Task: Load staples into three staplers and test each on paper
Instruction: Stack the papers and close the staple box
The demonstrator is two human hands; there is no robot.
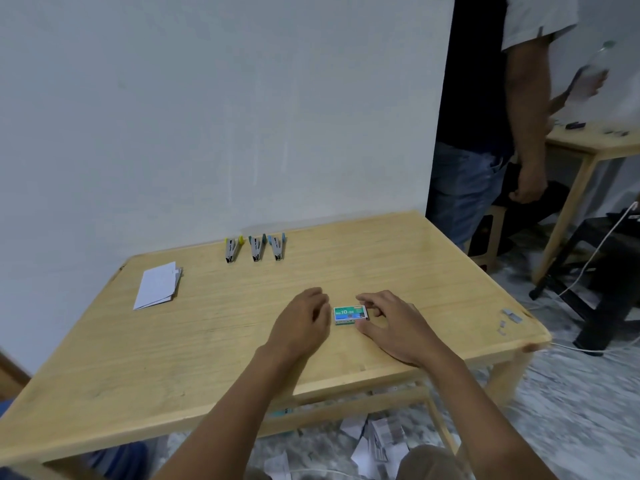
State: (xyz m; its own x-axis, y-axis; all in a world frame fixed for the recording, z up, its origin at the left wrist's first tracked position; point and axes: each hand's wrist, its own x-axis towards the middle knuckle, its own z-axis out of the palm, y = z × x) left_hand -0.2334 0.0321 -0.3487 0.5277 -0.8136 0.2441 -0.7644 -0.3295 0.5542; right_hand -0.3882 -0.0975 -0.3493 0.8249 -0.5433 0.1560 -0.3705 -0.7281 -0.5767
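Observation:
A small green and blue staple box lies on the wooden table between my hands. My left hand rests just left of it, fingers loosely curled, holding nothing. On the box's right side, my right hand has thumb and fingers spread around the end of the box, close to it or touching it. Three grey staplers stand in a row near the far edge: one with a yellow end, a middle one and a right one. A stack of white paper lies at the left.
Loose staple strips lie near the table's right edge. A person stands at the back right beside a second wooden table. A black stool and a white cable are on the floor. Paper scraps lie under the table.

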